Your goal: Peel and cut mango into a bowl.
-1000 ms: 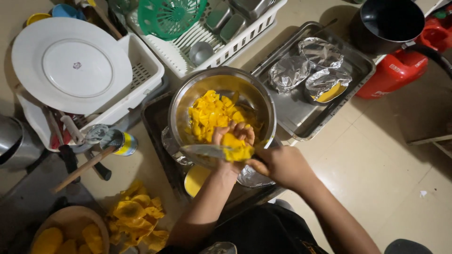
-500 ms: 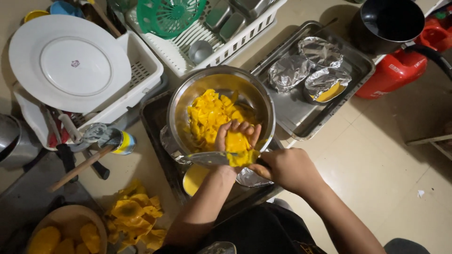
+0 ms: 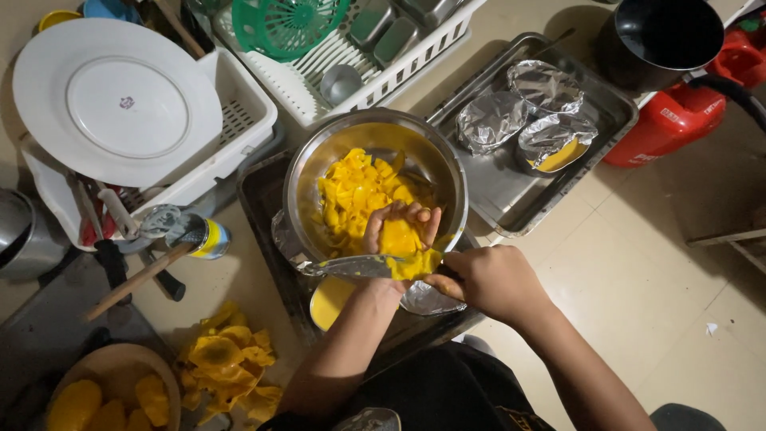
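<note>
Since the earlier frames, the left hand (image 3: pixel 395 231) has turned more palm-up and the knife (image 3: pixel 351 266) now lies flat under the mango piece (image 3: pixel 399 238), where before it crossed higher over the fingers. Bowl (image 3: pixel 375 187) and trays look unmoved.

Now the left hand is cupped around the mango piece, held over the bowl's rim at 6 o'clock. The right hand (image 3: pixel 491 279) is closed on the knife handle, at 4 o'clock from the bowl, with the blade pointing to 9 o'clock.

To do this cut well, I think the blade should move slowly and away from the palm, with the fingers curled back. Keeping the piece above the bowl lets the cut flesh fall onto the mango chunks (image 3: pixel 355 187). Peels (image 3: pixel 227 363) lie at 7 o'clock.
</note>
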